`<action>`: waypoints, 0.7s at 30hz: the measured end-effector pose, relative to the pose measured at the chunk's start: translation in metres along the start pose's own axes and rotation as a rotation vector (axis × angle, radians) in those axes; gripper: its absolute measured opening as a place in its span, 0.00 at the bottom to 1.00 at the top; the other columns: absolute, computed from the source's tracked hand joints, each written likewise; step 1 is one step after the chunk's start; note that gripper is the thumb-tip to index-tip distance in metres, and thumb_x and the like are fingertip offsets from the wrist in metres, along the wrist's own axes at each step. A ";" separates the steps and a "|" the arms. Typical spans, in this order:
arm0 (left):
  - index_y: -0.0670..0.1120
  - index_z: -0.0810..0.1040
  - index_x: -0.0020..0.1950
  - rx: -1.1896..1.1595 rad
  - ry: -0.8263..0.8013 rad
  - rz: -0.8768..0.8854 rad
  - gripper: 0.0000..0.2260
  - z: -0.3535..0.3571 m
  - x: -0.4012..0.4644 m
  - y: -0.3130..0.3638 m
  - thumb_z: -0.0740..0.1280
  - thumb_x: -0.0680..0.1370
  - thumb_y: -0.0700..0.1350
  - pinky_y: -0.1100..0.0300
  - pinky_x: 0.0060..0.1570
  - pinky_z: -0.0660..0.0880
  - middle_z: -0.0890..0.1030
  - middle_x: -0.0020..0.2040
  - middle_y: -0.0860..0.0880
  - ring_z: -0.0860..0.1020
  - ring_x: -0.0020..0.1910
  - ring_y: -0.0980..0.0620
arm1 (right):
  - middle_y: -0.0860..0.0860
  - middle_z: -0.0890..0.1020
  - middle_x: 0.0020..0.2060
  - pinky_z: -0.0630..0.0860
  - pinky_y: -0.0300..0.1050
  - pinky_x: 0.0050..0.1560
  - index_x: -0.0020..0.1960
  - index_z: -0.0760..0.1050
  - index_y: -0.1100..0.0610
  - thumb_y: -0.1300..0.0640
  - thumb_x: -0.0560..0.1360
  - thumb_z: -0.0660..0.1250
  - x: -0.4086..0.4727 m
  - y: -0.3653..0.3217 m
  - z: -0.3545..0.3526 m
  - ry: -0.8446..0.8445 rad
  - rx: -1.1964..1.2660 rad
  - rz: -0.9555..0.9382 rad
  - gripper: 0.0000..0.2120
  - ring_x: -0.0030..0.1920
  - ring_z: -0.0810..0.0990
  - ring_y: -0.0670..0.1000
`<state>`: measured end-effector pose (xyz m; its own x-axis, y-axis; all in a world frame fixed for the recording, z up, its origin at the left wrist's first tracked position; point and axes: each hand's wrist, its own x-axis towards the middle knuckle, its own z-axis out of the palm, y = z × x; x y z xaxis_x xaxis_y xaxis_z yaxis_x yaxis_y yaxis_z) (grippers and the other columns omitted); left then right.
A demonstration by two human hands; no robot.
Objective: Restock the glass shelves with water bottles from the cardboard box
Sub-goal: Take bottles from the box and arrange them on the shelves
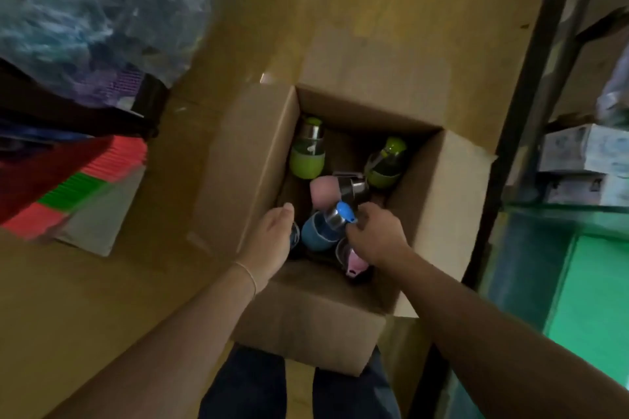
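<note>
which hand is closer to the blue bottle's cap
Right. The right hand touches the blue bottle's cap; the left hand is at the bottle's other side, by its base.
</note>
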<state>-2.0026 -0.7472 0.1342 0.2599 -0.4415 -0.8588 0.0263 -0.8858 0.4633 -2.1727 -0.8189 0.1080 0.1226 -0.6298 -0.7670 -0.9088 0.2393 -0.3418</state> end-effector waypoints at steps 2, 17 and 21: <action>0.58 0.73 0.45 0.011 -0.013 -0.026 0.13 0.010 0.027 -0.018 0.54 0.79 0.62 0.44 0.64 0.70 0.76 0.51 0.53 0.75 0.60 0.47 | 0.55 0.78 0.55 0.73 0.40 0.39 0.63 0.71 0.52 0.49 0.75 0.66 0.034 0.010 0.028 -0.030 0.017 0.025 0.18 0.47 0.77 0.51; 0.50 0.67 0.72 -0.095 -0.095 -0.054 0.32 0.025 0.090 -0.044 0.52 0.74 0.66 0.45 0.69 0.66 0.72 0.69 0.48 0.70 0.67 0.49 | 0.55 0.76 0.59 0.77 0.45 0.49 0.67 0.67 0.54 0.51 0.73 0.73 0.082 0.023 0.097 0.067 0.188 0.105 0.27 0.55 0.78 0.54; 0.49 0.67 0.72 -0.106 -0.074 -0.036 0.34 0.011 0.071 -0.021 0.52 0.73 0.67 0.45 0.69 0.66 0.71 0.71 0.47 0.70 0.68 0.48 | 0.51 0.78 0.56 0.77 0.42 0.48 0.67 0.67 0.52 0.50 0.72 0.74 0.050 0.011 0.079 0.143 0.233 0.085 0.28 0.48 0.76 0.48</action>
<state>-1.9951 -0.7616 0.0609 0.1851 -0.4227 -0.8872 0.1372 -0.8828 0.4492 -2.1452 -0.7889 0.0232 -0.0226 -0.6940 -0.7196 -0.7954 0.4485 -0.4076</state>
